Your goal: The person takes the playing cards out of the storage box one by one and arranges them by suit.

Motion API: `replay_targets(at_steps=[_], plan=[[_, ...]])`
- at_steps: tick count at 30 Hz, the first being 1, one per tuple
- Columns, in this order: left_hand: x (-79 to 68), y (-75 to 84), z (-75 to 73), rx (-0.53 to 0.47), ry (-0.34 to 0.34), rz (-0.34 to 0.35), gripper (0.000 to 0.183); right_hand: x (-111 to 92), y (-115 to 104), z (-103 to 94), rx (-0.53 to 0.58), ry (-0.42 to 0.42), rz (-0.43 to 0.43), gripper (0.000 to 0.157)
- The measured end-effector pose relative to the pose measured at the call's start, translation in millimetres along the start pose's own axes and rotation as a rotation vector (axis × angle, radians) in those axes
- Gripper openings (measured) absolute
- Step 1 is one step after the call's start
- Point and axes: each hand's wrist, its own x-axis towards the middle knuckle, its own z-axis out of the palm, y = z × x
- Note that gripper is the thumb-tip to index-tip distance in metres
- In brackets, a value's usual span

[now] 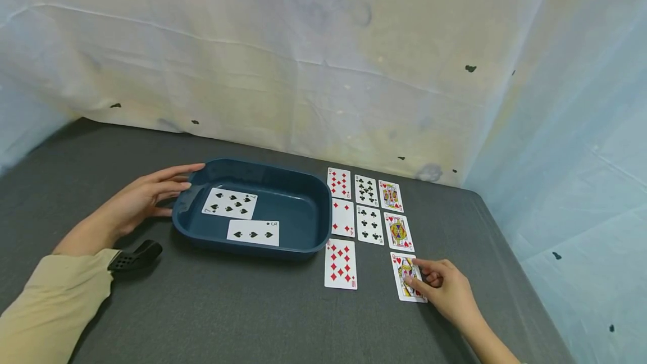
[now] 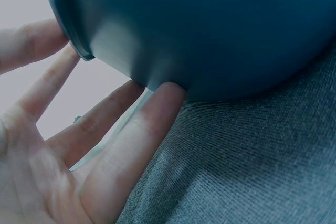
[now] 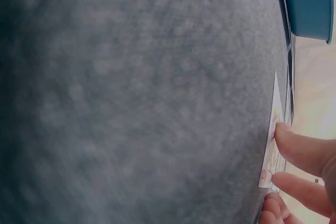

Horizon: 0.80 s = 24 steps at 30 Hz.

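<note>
My right hand [image 1: 450, 291] rests thumb and index fingertips, set apart, on the face of a queen of hearts playing card [image 1: 404, 274], its other fingers curled under. That card lies at the near end of a column below the jack of hearts [image 1: 399, 231] and king of hearts [image 1: 391, 196]. At the far side, my left hand [image 1: 146, 198] touches the left end of a dark blue tray [image 1: 303, 253] with spread, straight fingers; the left wrist view shows fingertips on the tray's outer wall [image 2: 210, 30]. Inside the tray lie a seven of spades [image 1: 229, 203] and a three of spades [image 1: 253, 232].
Right of the tray, diamond cards form one column, with the ten of diamonds [image 1: 341, 263] nearest. Club cards, including the six of clubs [image 1: 370, 224], stand between diamonds and hearts. A grey cloth [image 1: 227, 308] covers the table; a pale curtain [image 1: 283, 72] hangs behind.
</note>
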Motion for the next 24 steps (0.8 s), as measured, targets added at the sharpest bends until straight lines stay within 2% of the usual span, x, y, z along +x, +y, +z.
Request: replay_targets(at_steps=[5,10,15,20,24], plan=[[-0.2,-0.4,0.9,-0.002,0.0,0.0,0.061,8,-12,-7.2,0.032,-0.021,0.028,0.04],[-0.3,0.3,2.8,-0.004,0.004,-0.001,0.06,26,-42,-10.2,0.281,-0.041,0.073,0.043],[0.3,1.5,5.3,-0.006,0.002,-0.003,0.06,43,-72,-1.8,0.504,-0.057,0.033,0.04],[0.3,2.6,3.9,-0.005,0.01,-0.016,0.061,56,-101,9.1,0.602,-0.079,0.013,0.037],[-1.7,2.2,1.5,-0.01,0.01,-0.018,0.061,68,-124,18.1,0.68,-0.102,-0.037,0.037]])
